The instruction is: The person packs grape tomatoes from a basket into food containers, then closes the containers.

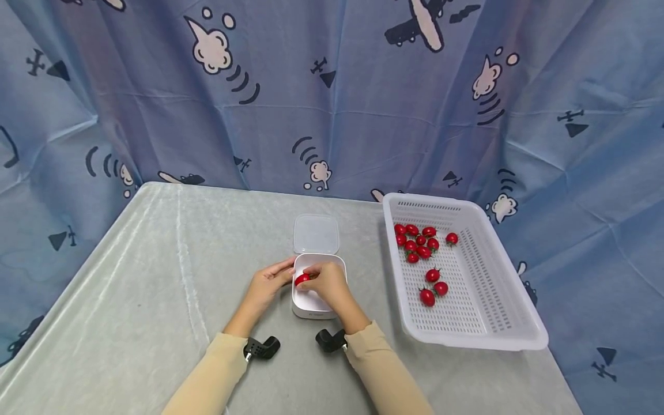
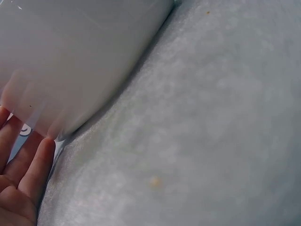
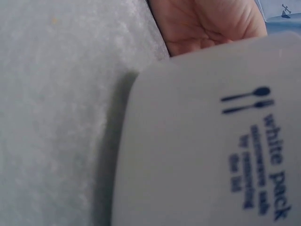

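Note:
A small white food container (image 1: pixel 311 314) stands on the table in the head view, with blue print on its near side in the right wrist view. My right hand (image 1: pixel 332 283) reaches into it and pinches a red cherry tomato (image 1: pixel 302 279) near its left wall. Against the container's left side rests my left hand (image 1: pixel 267 286), its fingers extended. In the left wrist view those fingers (image 2: pixel 35 162) touch the white wall. The container's floor is partly hidden by my right hand.
A clear lid (image 1: pixel 316 233) lies just behind the container. To the right, a white perforated basket (image 1: pixel 474 311) holds several cherry tomatoes (image 1: pixel 423 252), mostly toward its left side. A pale cloth covers the table (image 1: pixel 129 300), and a blue printed curtain (image 1: pixel 280 75) hangs behind.

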`<state>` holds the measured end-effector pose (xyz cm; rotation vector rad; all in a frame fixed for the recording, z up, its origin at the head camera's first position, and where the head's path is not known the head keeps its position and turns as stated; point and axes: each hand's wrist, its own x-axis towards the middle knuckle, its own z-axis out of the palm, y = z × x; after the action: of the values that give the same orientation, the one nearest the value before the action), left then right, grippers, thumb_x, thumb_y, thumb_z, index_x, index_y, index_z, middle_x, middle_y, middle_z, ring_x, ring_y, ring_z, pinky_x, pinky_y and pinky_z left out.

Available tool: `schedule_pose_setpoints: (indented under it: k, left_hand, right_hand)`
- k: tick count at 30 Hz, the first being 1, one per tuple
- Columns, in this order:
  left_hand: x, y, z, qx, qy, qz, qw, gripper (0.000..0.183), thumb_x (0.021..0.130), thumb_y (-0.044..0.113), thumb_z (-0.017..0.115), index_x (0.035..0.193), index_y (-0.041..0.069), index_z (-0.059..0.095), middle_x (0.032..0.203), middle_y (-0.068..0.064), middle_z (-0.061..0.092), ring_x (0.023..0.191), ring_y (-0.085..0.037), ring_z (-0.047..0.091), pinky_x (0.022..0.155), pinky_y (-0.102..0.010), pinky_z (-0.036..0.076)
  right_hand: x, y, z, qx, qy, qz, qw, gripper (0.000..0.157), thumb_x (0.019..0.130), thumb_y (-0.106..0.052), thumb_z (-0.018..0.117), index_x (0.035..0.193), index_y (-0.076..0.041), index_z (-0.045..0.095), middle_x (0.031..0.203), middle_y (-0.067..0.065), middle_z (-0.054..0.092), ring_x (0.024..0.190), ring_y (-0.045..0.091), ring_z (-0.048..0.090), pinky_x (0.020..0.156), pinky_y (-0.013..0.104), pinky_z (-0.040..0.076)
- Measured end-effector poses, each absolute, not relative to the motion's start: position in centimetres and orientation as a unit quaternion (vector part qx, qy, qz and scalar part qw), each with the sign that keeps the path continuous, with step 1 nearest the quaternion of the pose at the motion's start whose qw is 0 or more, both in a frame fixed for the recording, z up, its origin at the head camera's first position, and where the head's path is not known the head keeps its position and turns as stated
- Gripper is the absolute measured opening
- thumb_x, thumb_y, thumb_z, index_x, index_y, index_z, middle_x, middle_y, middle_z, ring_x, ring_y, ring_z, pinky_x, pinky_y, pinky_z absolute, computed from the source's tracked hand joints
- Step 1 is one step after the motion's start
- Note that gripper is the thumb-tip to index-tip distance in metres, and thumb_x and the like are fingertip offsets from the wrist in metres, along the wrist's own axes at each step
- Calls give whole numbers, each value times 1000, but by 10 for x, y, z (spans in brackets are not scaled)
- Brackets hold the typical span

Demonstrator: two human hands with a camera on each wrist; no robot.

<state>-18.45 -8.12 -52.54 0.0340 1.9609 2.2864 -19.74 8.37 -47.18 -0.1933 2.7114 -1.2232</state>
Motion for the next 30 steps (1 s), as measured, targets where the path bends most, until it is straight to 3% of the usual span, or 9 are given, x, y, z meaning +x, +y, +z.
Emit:
schedule_pose_setpoints:
  k: [12,22,30]
  left_hand:
    - [-187,-80,-524,5,647,759,68,41,96,13,66,134,0,60,134,-20,62,102,2,67,94,-19,54]
    - [-188,-78,-527,15,653,755,53,41,96,11,65,133,-4,59,129,-22,64,100,2,67,92,-18,55]
    - [-186,-79,-528,18,653,756,51,41,96,11,65,133,-6,58,129,-23,64,99,2,68,91,-17,55]
  right_hand:
    - [-200,85,-471,-67,912,-394,95,34,69,-12,89,98,0,78,92,11,78,77,11,63,67,20,50]
    - [-199,85,-469,-65,901,-416,104,37,70,-11,88,102,3,76,89,13,78,80,16,70,67,19,52]
    - [-194,87,-465,-68,892,-444,56,31,73,-10,86,101,2,77,96,15,77,90,27,72,75,29,59]
